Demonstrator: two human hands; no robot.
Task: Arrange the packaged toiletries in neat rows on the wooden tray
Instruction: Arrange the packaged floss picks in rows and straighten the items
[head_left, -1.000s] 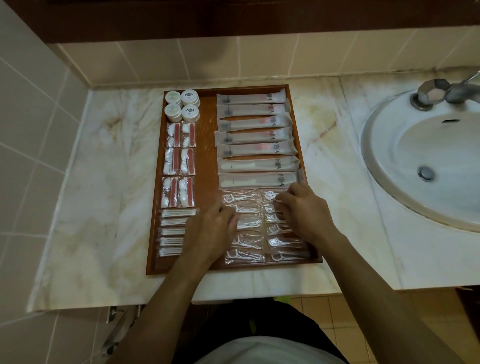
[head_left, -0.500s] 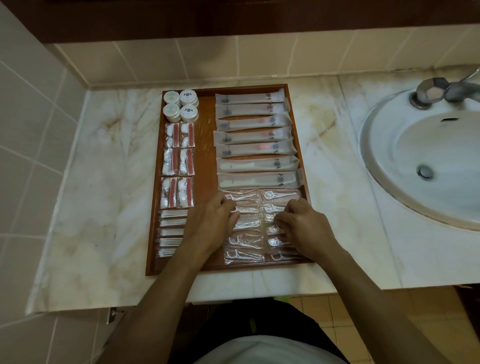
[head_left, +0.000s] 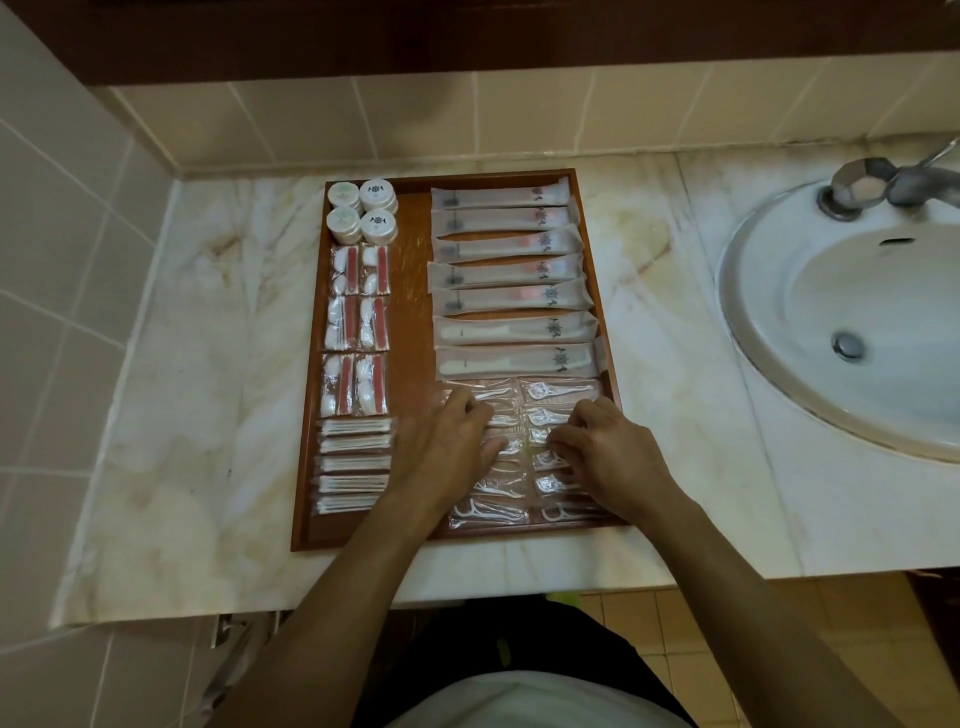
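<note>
Both my hands sit on the floss-pick packets (head_left: 558, 391), near-right part of the wooden tray (head_left: 410, 291). Left hand (head_left: 447, 447): fingers loosely spread, flat on the left column. Right hand (head_left: 610, 460): fingertips (head_left: 558, 443) bent down onto a packet in the right column; can't tell if pinching. Packets are clear crinkly plastic w/ white picks. Above them, 7 long frosted toothbrush sachets (head_left: 511, 299). Left side: 4 round white jars (head_left: 362, 210), 6 red-striped cotton kits (head_left: 358, 327), 5 cotton-bud packs (head_left: 353, 465).
</note>
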